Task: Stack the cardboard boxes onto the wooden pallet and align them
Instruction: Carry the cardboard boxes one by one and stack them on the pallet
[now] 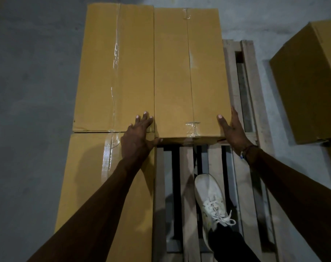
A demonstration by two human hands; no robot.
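Grey concrete floor (28, 91) lies under everything, dim and bare. At the centre, toward twelve o'clock, sits the long tan cardboard box with a taped centre seam (189, 76), resting on the slatted wooden pallet (187, 176) and touching a matching tan box (115, 69) at its nine o'clock side. It looks stiff-walled yet dentable at the corners, smooth enough for palms to slip, and probably light enough to slide; the near corners and long side edges seem the best places to push or grip.

My left hand (137, 137) lies flat, fingers spread, across the seam between the two boxes at the near left corner, thumb hooked over the front edge. My right hand (233, 131) is open against the near right corner, thumb on top, fingers running along the side wall. Neither hand pinches anything.

At seven o'clock a third tan taped box (89, 176) butts against the far-left one. A white laced shoe (211, 203) stands on the slats at five o'clock. Another tan box (310, 82) waits on the floor at two o'clock.
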